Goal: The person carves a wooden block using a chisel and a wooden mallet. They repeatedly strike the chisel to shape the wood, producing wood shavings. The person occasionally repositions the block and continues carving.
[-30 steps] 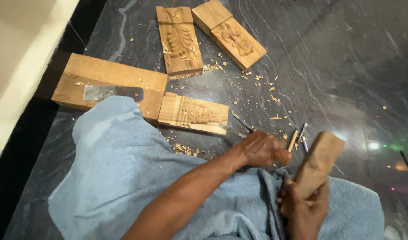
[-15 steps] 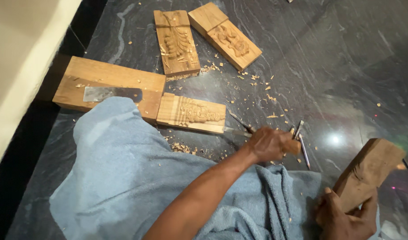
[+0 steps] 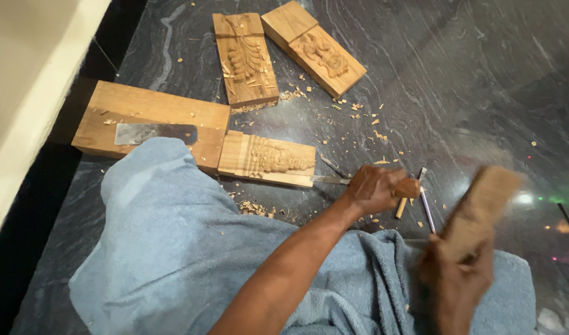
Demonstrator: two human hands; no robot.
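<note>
Chisel [image 3: 359, 180] gripped in left hand [image 3: 374, 188], tip at carved panel [image 3: 267, 160] | right hand [image 3: 455, 282] clasps blurred wooden mallet [image 3: 480, 208] | two carved blocks [image 3: 244, 57], shavings [image 3: 359, 118], spare tools [image 3: 426, 205] on dark floor [image 3: 470, 80]

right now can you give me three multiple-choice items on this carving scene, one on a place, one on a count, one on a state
1. Where does the chisel blade point?
A. at the carved block nearest the knee
B. at the wall
C. at the blue cloth

2. How many carved blocks lie on the floor?
A. one
B. three
C. six

3. What is the right hand doing?
A. lying flat
B. gripping a wooden mallet
C. holding a cup

Answers:
1 A, the blade tip meets that block's edge, held by the left hand.
2 B, three show relief carving.
3 B, fingers wrap the blurred mallet.
</note>
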